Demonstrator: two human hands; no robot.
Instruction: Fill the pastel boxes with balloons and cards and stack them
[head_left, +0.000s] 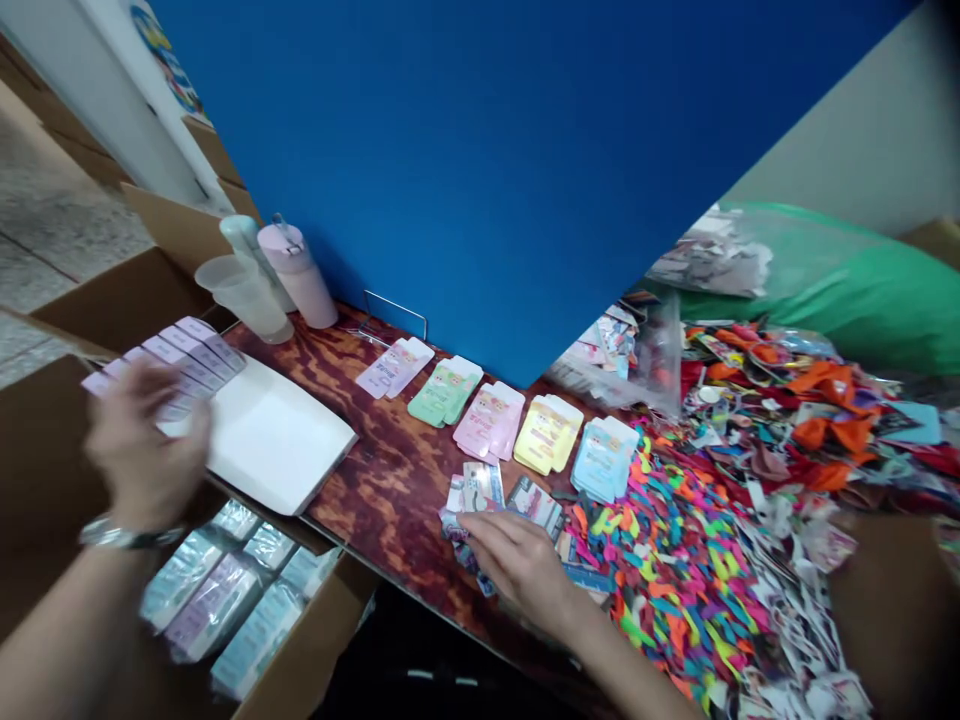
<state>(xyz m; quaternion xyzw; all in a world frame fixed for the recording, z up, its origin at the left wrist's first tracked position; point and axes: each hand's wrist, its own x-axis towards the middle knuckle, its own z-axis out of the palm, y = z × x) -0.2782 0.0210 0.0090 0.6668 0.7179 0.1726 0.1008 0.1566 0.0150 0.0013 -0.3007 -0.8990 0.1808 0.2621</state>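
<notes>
My left hand (pixel 150 450), blurred by motion, is over a row of small lilac boxes (pixel 206 350) at the left. Its thumb and fingers are apart, and nothing shows between them. The boxes lie along the far left edge of a white flat box (pixel 281 435). On the table's near side, my right hand (pixel 521 565) is closed, with its fingertips at a small purple-blue patterned piece (pixel 461 535). Its palm side is hidden. Printed cards (pixel 536 505) lie just past these fingers. Beyond them is a row of flat printed packets: lilac (pixel 395 367), green (pixel 445 391), pink (pixel 489 420), yellow (pixel 548 433) and blue (pixel 604 458).
A clear cup (pixel 247 300) and a pink bottle (pixel 300 275) stand at the back left. Below the left arm, an open carton (pixel 300 640) holds wrapped packs (pixel 221 600). A blue panel (pixel 525 180) rises behind. Colourful small pieces (pixel 675 560) heap up on the right.
</notes>
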